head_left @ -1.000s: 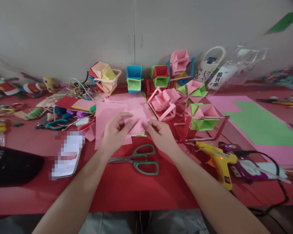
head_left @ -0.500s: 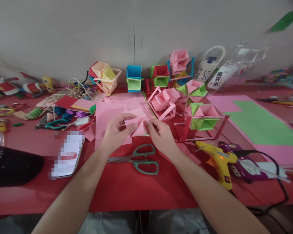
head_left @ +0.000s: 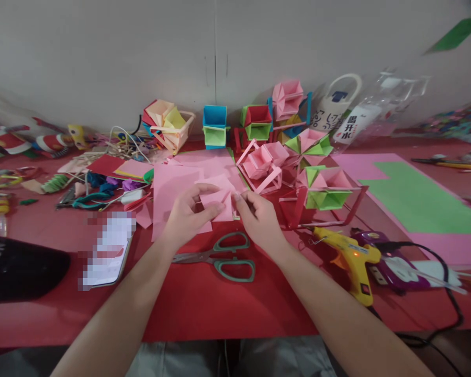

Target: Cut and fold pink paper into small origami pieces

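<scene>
Between my two hands is a small piece of folded pink paper (head_left: 224, 198), with a crease running across its middle. My left hand (head_left: 191, 213) grips its left side, thumb lying on the front and fingers behind. At the right edge my right hand (head_left: 257, 215) pinches it between thumb and forefinger. Larger pink paper sheets (head_left: 175, 180) lie flat behind and under the hands. Just below the hands rest scissors (head_left: 220, 257) with green handles, blades pointing left.
Folded-paper wheels on stands, such as a green and pink one (head_left: 327, 191), stand at the back. A yellow glue gun (head_left: 351, 256) lies by a purple power strip (head_left: 396, 272) at right. On the left are a phone (head_left: 110, 251) and a black cylindrical object (head_left: 23, 268).
The pink paper has turned slightly and looks flatter between my fingers. My left thumb has shifted a little to the right along it. Other things have stayed put.
</scene>
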{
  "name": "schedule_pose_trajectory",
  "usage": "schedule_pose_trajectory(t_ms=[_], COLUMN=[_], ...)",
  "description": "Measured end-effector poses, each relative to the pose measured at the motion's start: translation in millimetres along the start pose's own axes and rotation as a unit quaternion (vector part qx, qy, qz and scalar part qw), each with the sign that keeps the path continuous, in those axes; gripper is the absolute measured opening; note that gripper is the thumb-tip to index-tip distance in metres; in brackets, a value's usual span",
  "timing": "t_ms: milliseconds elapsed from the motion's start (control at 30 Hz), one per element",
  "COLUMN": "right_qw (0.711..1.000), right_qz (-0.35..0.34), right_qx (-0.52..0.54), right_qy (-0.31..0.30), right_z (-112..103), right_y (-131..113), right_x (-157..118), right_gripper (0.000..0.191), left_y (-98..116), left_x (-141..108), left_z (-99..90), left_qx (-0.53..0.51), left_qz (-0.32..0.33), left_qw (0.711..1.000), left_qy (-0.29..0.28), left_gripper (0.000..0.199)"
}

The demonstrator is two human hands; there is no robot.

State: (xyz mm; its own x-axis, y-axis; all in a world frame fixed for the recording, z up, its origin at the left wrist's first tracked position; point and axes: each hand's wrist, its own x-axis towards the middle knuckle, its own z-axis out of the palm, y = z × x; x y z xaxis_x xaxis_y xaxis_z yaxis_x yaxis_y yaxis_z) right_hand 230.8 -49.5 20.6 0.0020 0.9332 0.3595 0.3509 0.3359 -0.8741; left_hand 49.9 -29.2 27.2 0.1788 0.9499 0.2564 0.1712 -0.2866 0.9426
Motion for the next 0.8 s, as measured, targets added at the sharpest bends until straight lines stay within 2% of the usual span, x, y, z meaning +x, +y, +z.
schedule_pose_trajectory(t_ms=[333,433,600,800], right_qw=[0.999,1.000,1.000,1.000], right_qz=[0.010,-0.002,-0.012,-0.015], right_qx=[0.029,0.012,-0.001,-0.010], right_qy=[-0.021,-0.024,-0.028,-0.024], right_z=[0.6,-0.4,-1.3,0.0], right_y=[-4.1,-4.0,-3.5,-4.2], right_x=[-0.1,0.2,-0.1,-1.1], right_gripper=[0.030,0.031,0.034,0.036], left_y=[0.2,0.6,0.3,-0.7], left_x=[0.1,0.5,2.0,-0.3], left_z=[0.6,0.7,2.1,2.2], left_qx=[-0.027,-0.041,-0.029,0.021], left_qz=[-0.038,-0.026,0.018,0.028], left_qw=[0.999,0.999,0.999,0.999], left_qy=[0.004,-0.002,0.010,0.031], left_gripper=[0.033,0.032,0.020,0.024])
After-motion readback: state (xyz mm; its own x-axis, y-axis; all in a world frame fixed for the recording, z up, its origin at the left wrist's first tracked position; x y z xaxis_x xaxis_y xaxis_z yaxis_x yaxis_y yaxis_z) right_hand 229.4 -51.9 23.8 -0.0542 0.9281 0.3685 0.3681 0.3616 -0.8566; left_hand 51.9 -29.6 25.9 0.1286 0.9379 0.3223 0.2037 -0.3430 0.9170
